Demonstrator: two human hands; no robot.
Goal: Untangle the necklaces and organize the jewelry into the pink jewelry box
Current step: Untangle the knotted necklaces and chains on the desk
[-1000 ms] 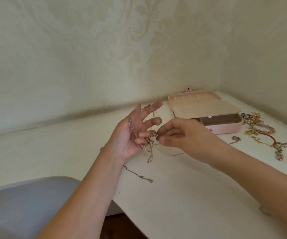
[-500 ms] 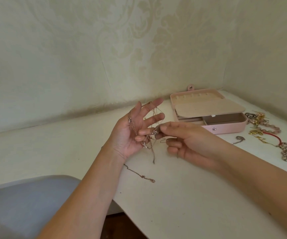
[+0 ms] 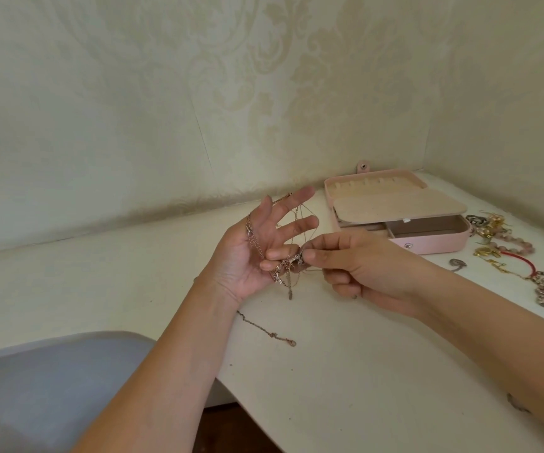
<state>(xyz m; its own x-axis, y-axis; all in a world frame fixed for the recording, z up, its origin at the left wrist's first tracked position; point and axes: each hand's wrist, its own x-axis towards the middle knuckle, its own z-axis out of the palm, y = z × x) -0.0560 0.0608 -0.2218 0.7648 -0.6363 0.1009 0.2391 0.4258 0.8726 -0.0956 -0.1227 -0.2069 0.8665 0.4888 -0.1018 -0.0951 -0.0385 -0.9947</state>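
Tangled necklaces (image 3: pixel 285 263) hang left of the pink jewelry box (image 3: pixel 444 244), draped over the spread left hand (image 3: pixel 247 256), whose two lower fingers curl round them. The right hand (image 3: pixel 359 266) pinches them beside those fingers.

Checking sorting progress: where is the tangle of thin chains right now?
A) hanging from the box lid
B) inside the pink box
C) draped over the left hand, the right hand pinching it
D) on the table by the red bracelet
C: the tangled chains hang across the left hand while the right hand pinches the knot, apart from the pink jewelry box.
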